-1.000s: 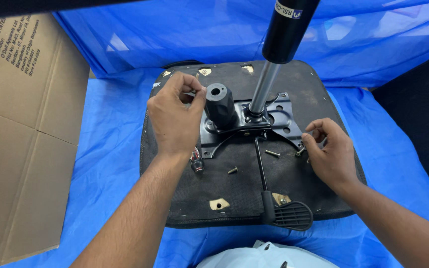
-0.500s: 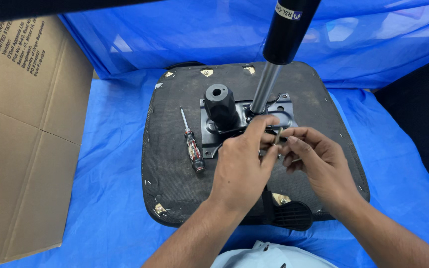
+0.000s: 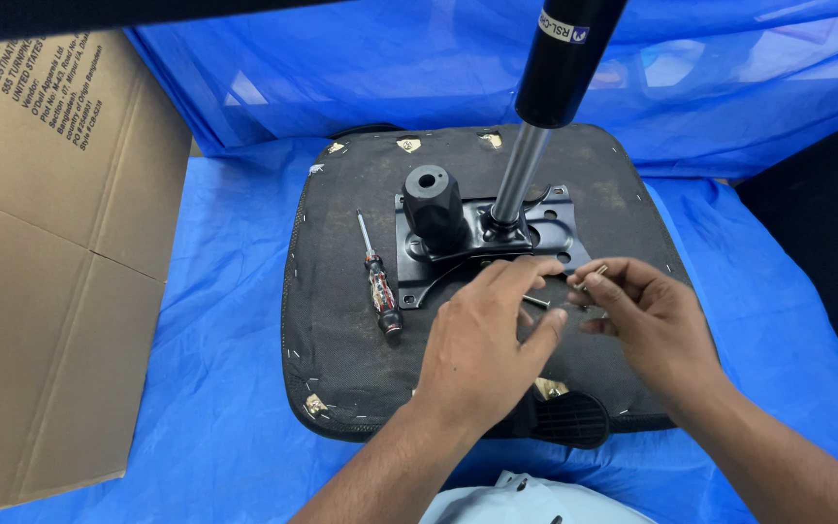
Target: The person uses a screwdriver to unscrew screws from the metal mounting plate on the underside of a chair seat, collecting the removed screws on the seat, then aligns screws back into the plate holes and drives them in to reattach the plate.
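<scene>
An upturned black chair seat (image 3: 341, 369) lies on blue sheeting, with a black metal plate (image 3: 550, 218) bolted to it. A black knob (image 3: 434, 204) and a gas cylinder (image 3: 563, 58) rise from the plate. My left hand (image 3: 487, 344) hovers low over the seat just in front of the plate, fingers spread, fingertips close to a dark screw (image 3: 536, 302) lying there. My right hand (image 3: 647, 325) pinches a small screw (image 3: 592, 278) between thumb and forefinger, close beside the left fingertips. A screwdriver (image 3: 378, 283) with a patterned handle lies on the seat, left of the plate.
A large cardboard box (image 3: 50, 262) stands at the left. The blue plastic sheet (image 3: 215, 320) covers the floor and rises behind the seat. A black ribbed lever paddle (image 3: 569, 417) sticks out at the seat's near edge. A pale object (image 3: 506, 500) shows at the bottom.
My left hand came off the knob area and moved right and down beside my right hand. The screwdriver, hidden under it before, now lies in plain sight on the seat.
</scene>
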